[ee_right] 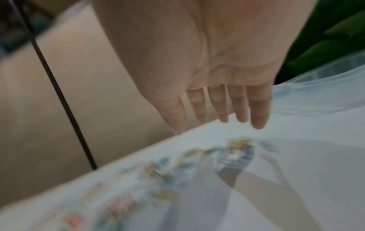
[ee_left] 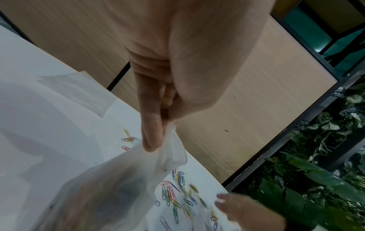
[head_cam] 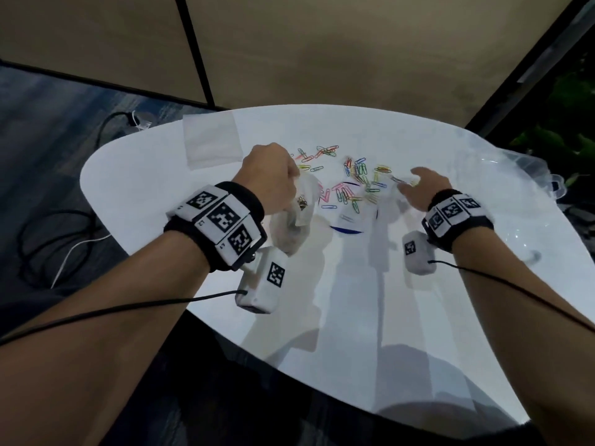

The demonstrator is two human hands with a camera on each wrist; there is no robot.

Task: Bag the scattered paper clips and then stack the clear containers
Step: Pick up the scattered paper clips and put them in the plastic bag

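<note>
Coloured paper clips [head_cam: 351, 180] lie scattered over the middle of the white table [head_cam: 322, 317]. My left hand [head_cam: 283, 175] pinches the rim of a translucent plastic bag [head_cam: 294, 220], which hangs beside the clips with a few dark clips inside. In the left wrist view the left hand [ee_left: 158, 125] pinches the bag [ee_left: 118, 187] just above the clips [ee_left: 177, 195]. My right hand [head_cam: 410, 183] hovers with straight fingers over the right end of the clips, holding nothing. The right wrist view is blurred; it shows the right hand [ee_right: 227, 109] spread above the clips [ee_right: 237, 150]. Clear containers [head_cam: 521, 175] stand at the table's right edge.
A flat empty plastic bag [head_cam: 212, 140] lies at the table's far left. A round blue-rimmed disc [head_cam: 347, 230] lies under the nearer clips. Black and white cables [head_cam: 58, 239] run over the floor at left. Leafy plants [ee_left: 316, 171] stand beyond the table's right side.
</note>
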